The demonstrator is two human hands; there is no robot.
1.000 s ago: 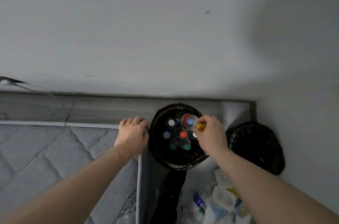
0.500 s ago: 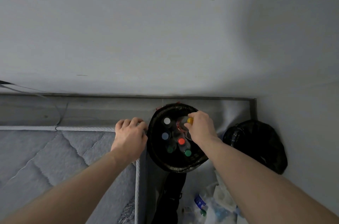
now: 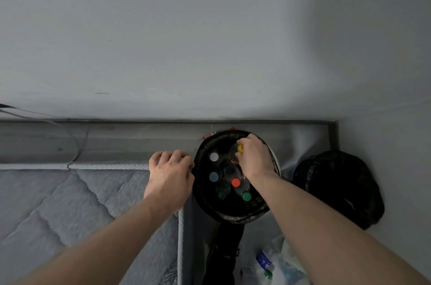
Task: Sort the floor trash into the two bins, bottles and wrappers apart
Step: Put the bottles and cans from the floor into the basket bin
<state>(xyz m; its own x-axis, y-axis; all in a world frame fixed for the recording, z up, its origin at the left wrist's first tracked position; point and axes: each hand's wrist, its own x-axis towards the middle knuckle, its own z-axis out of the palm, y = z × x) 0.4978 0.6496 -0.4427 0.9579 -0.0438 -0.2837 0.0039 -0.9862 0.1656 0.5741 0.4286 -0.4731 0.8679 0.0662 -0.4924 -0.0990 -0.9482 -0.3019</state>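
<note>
A round bin lined with a black bag [image 3: 207, 200] stands by the wall and holds several upright bottles with white, blue, red and green caps. My right hand [image 3: 255, 160] is inside its mouth, fingers curled round a clear bottle with a yellow cap [image 3: 240, 148] at the far side. My left hand [image 3: 170, 174] rests with curled fingers on the corner of the grey mattress [image 3: 58, 200], right beside the bin's rim. A second black-bagged bin [image 3: 338, 186] sits to the right in the corner.
Loose clear bottles and wrappers [image 3: 272, 266] lie on the floor under my right forearm. A dark strap or bag [image 3: 224, 252] hangs below the first bin. The wall fills the upper view; a cable [image 3: 77, 144] runs behind the mattress.
My right hand has carried the yellow-capped bottle further back and lower into the bin. The left hand stays on the mattress corner.
</note>
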